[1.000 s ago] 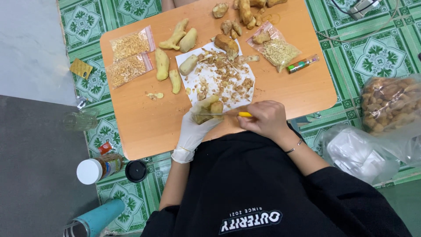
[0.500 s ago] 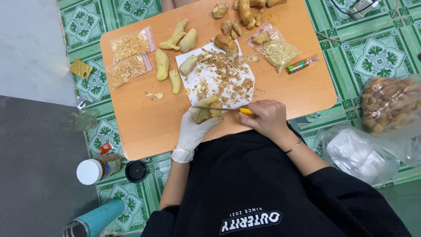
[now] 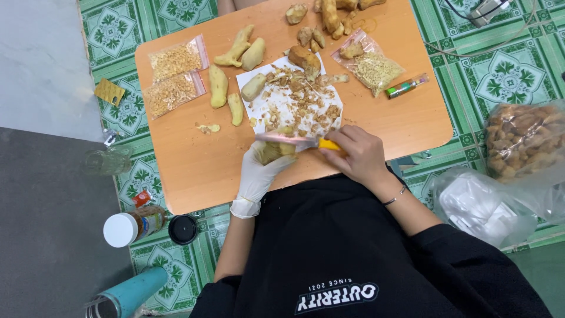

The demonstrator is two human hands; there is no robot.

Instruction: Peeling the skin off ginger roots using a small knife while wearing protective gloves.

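A green patterned tiled floor (image 3: 500,65) is seen, and on it a rounded orange desk (image 3: 194,159) is set. Beside the desk's right edge, a large clear bag of brown root pieces (image 3: 524,138) is laid, with a crumpled clear plastic bag (image 3: 482,203) just below it. At the middle of the desk, a white paper sheet (image 3: 288,103) is spread, and it is strewn with brown peel scraps (image 3: 306,109). Toward the desk's left side, two small clear bags of chopped bits (image 3: 173,76) are placed, with four peeled pale root pieces (image 3: 226,88) between them and the sheet. Near the desk's far right corner, another small bag of shreds (image 3: 374,68) and a small green tube (image 3: 406,86) are found.

At the desk's near edge, the left hand (image 3: 259,171) is shown in a white glove; its grip is closed around a yellowish root piece (image 3: 276,150), which is held just above the sheet's near edge. The right hand (image 3: 359,156) is bare, and its grip is closed on a yellow-handled knife (image 3: 294,140), whose blade is laid across the held root piece.

Off the desk's near left corner, a white-capped jar (image 3: 132,222), a black lid (image 3: 183,229) and a teal bottle (image 3: 129,292) are seen on the floor.
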